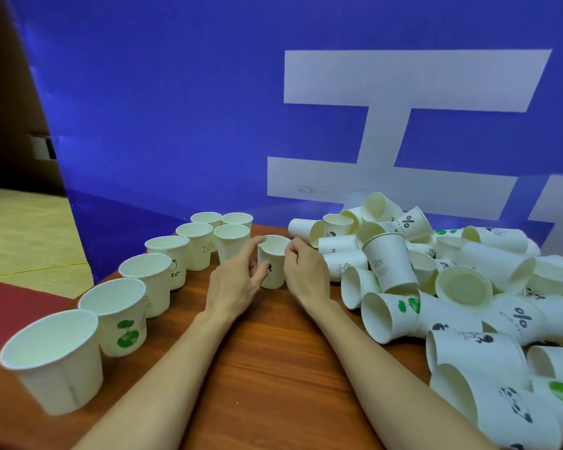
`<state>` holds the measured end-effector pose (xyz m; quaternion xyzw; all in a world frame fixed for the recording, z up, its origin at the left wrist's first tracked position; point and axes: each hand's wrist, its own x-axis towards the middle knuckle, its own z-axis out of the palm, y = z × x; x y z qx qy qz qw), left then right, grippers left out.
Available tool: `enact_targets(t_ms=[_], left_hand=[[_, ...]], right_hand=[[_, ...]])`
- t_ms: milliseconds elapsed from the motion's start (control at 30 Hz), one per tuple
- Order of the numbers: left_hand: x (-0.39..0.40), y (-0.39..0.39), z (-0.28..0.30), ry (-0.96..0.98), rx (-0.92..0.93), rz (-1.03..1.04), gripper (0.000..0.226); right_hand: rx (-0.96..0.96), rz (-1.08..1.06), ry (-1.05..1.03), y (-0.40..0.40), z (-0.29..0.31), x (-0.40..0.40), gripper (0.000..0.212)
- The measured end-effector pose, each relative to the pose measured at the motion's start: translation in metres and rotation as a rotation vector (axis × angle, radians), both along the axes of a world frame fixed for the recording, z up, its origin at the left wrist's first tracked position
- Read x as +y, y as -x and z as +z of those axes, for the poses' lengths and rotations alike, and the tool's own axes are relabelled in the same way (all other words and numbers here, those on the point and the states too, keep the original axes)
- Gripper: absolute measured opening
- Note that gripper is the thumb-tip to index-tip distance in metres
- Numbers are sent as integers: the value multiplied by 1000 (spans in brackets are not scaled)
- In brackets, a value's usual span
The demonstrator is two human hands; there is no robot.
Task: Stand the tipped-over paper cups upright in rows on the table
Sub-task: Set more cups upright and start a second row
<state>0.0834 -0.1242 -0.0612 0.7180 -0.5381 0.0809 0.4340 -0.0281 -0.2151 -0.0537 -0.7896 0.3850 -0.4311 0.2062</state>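
Small white paper cup [272,262], upright, mouth up, on the brown wooden table [273,368], just right of the second row's near end.

Head view: left hand [238,280] curls round its left wall; right hand [303,271] pinches the rim opposite. 8 upright white cups [156,274] in 2 rows to the left; tipped white cup pile [452,287] to the right.

Judgement: seat base flat in line with the second row, release gently to avoid crushing or knocking neighbours.

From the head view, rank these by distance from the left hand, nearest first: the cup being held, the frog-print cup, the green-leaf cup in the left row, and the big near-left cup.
1. Held cup, at the left hand fingertips, centre.
2. Frog-print cup, left row, just left of the hand.
3. Green-leaf cup, further down the row.
4. Near-left cup, row's closest end, farthest.
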Motion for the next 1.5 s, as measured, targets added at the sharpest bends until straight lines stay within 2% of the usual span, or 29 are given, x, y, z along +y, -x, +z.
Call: enact_targets(t_ms=[67,200,300,433,633,733,900,1067,1233,1367,1500], left_hand=[[-1,-3,0,-15,-32,0,41],[-1,-6,1,-3,-48,2,23],[0,-6,4,1,-34,-9,13],[9,-3,14,-50,-89,-1,15],[22,-2,21,-20,-142,69,19],[21,-1,23,0,-217,75,28],[17,6,22,-48,-327,38,25],[21,3,26,-35,-230,84,25],[23,-4,28,-19,-200,13,43],[28,-7,32,-27,-136,2,32],[33,-16,36,-108,-139,75,30]], right_hand=[[-66,62,-30,-1,-4,0,19],[-198,124,-105,1,-5,-2,19],[-202,99,-121,4,-8,-4,40],[-90,80,-217,5,-13,-8,47],[102,96,-216,3,-18,-10,37],[149,99,-217,3,-18,-9,34],[180,125,-204,3,-18,-9,29],[200,198,-164,2,-18,-6,35],[252,273,-137,2,-18,-4,33],[244,241,-138,3,-17,-5,41],[223,224,-162,3,-18,-7,36]])
